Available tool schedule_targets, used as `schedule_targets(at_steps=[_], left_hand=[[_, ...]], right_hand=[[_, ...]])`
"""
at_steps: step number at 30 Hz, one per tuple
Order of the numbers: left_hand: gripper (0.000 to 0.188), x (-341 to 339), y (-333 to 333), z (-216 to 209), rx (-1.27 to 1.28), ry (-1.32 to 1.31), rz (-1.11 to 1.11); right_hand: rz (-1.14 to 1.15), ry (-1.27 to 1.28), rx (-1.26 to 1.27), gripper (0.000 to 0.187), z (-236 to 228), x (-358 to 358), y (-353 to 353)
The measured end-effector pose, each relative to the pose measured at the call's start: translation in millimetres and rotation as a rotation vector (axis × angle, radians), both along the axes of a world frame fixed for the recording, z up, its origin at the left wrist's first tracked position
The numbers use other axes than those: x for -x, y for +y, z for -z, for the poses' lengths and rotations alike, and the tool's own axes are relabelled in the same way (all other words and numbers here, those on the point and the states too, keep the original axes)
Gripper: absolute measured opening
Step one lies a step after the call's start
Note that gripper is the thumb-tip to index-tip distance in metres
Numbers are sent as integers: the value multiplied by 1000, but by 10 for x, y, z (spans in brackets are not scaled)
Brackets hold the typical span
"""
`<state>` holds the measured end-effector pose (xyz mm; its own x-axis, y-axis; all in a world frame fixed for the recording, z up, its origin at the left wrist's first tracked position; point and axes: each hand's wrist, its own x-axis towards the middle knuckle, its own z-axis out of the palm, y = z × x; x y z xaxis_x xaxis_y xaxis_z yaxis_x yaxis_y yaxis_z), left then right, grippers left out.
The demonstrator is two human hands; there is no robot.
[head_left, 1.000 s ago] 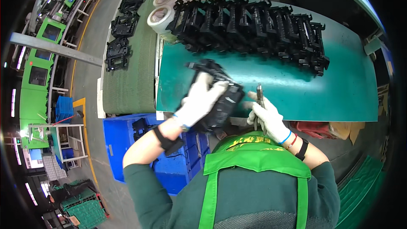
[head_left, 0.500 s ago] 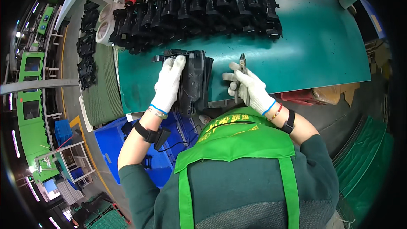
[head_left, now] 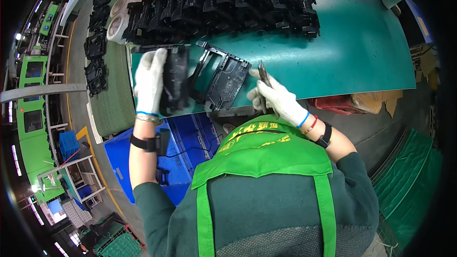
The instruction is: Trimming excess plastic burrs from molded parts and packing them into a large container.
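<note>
Two black plastic frames are in play at the near edge of the green bench mat [head_left: 342,43]. One black moulded part [head_left: 175,82] is clamped in the left hand [head_left: 149,82], white-gloved fingers wrapped over its left side, holding it up on edge. Just right of it, an open black frame [head_left: 220,82] lies tilted on the mat, and whether the two pieces touch I can't quite tell. The right hand [head_left: 276,100] is closed around a pair of small cutters [head_left: 263,72], tips pointing to the far side, near the frame's right edge.

My read on handling: these look like thin injection mouldings, so light and fairly stiff, but with skinny ribs and tabs that could snap or flex if you squeeze mid-span. I'd grab along the thicker outer rail, like the left hand does. Gloves should help with the smooth plastic.

Far side of the mat there's a long row of black parts [head_left: 223,4] stood on edge, with tape rolls [head_left: 116,21] at its left end and a blue crate [head_left: 185,147] below the bench.
</note>
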<state>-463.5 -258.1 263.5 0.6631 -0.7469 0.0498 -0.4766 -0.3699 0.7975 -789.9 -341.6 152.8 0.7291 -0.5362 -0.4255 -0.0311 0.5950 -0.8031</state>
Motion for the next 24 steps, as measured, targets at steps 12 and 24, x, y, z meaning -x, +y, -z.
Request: schedule_targets(at_steps=[12, 24], left_hand=[[44, -260, 60, 479, -213, -764, 113], [38, 323, 17, 605, -209, -1044, 665]], right_hand=[[-308, 139, -18, 54, -95, 106, 167], [-500, 494, 1332, 46, -898, 240, -544]])
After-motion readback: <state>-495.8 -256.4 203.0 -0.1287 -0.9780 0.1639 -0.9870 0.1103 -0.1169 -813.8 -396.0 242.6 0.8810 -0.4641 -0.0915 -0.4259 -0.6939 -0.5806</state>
